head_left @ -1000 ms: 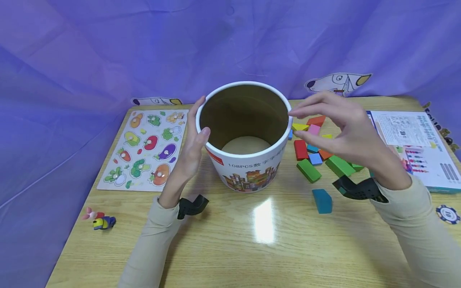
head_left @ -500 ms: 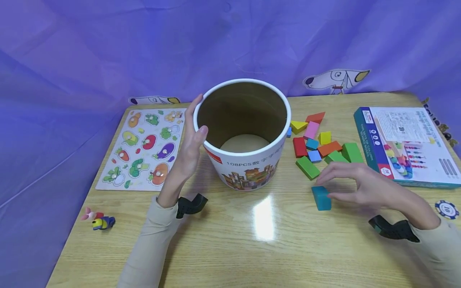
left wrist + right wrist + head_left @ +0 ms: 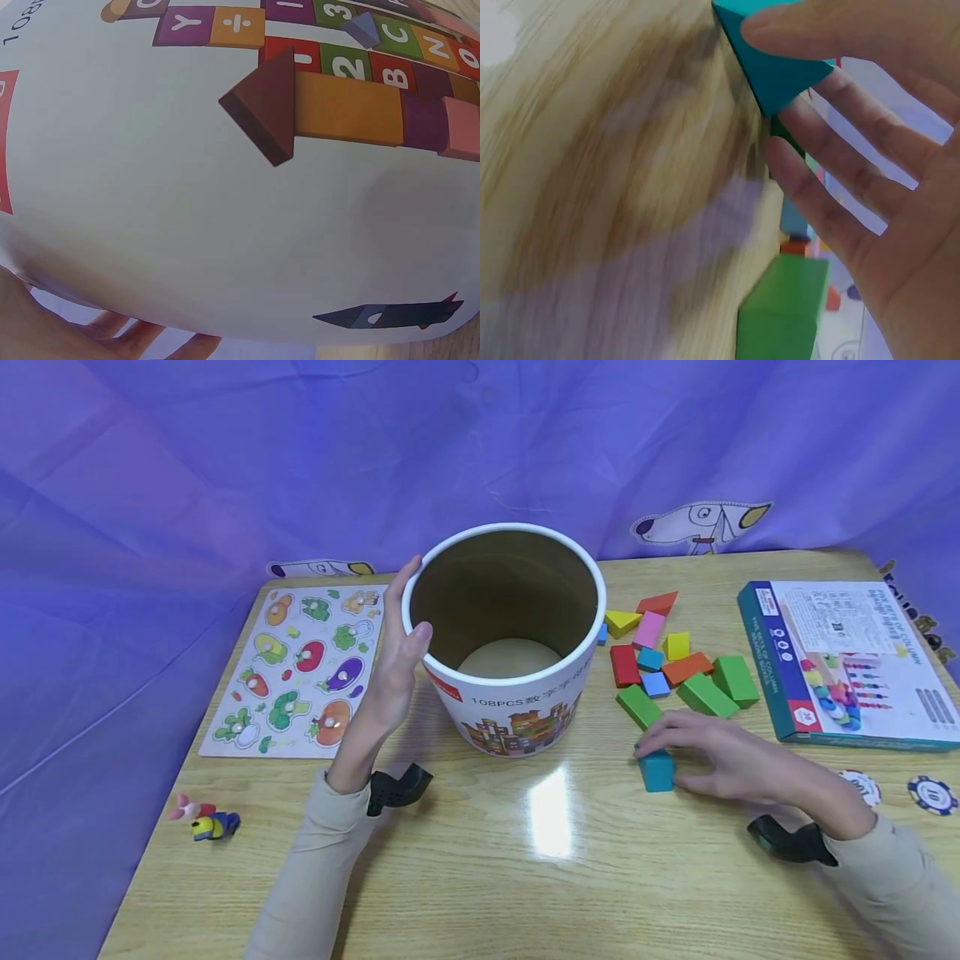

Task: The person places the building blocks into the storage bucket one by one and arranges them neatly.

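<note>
A large white printed bucket (image 3: 517, 714) stands upright in the middle of the table, its mouth facing up. My left hand (image 3: 386, 681) holds its left side, the thumb at the front rim and the fingers along the outer wall. In the left wrist view, fingertips (image 3: 135, 337) show behind the bucket wall (image 3: 187, 187). My right hand (image 3: 720, 756) pinches a teal block (image 3: 657, 772) on the table, front right of the bucket. The right wrist view shows the thumb (image 3: 802, 34) across the teal block (image 3: 784, 82) and fingers on its far side.
Several coloured blocks, among them a red block (image 3: 625, 667) and a green block (image 3: 735, 681), lie right of the bucket. A boxed game (image 3: 862, 668) and poker chips (image 3: 932, 795) are further right. Left are a vegetable puzzle board (image 3: 292, 672) and small figurines (image 3: 215, 825).
My right hand has come down from beside the bucket's rim to the teal block and taken hold of it, shifting it slightly left. My left hand stays on the bucket.
</note>
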Available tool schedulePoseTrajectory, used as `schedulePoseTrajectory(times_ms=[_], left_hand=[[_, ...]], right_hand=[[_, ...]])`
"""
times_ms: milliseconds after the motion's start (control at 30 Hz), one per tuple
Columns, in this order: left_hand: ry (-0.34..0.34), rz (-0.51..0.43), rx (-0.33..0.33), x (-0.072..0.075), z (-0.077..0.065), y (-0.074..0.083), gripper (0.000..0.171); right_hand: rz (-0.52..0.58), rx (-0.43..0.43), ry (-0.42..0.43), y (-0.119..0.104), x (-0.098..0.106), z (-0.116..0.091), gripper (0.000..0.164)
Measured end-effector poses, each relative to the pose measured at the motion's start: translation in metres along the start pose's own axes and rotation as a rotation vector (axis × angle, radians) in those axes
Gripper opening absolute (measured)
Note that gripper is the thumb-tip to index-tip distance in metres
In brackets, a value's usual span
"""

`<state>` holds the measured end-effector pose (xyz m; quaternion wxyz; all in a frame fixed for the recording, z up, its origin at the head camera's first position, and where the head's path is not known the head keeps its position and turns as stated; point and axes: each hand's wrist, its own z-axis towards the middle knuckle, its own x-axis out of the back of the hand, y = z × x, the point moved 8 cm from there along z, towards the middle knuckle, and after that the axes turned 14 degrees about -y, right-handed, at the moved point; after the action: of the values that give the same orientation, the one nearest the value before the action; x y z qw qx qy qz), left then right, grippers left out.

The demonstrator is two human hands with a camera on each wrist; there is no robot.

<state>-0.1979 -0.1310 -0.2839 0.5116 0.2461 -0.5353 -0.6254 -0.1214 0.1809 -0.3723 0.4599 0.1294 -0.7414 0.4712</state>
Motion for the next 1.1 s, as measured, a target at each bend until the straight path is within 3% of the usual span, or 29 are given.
schedulePoseTrajectory(times_ms=[300, 533, 1100], left_hand=[[-0.004, -0.001, -0.007, -0.001, 0.000, 0.000, 0.101], [0.003, -0.034, -0.028, 0.001, 0.001, 0.000, 0.102], [-0.009, -0.029, -0.037, -0.001, 0.002, 0.000, 0.100]], right_hand=[[-0.112, -0.048, -0.012, -0.012, -0.005, 0.015, 0.047], [-0.133, -0.078, -0.012, -0.012, -0.002, 0.018, 0.042], [0.072, -0.001, -0.069, -0.005, -0.013, 0.007, 0.040]])
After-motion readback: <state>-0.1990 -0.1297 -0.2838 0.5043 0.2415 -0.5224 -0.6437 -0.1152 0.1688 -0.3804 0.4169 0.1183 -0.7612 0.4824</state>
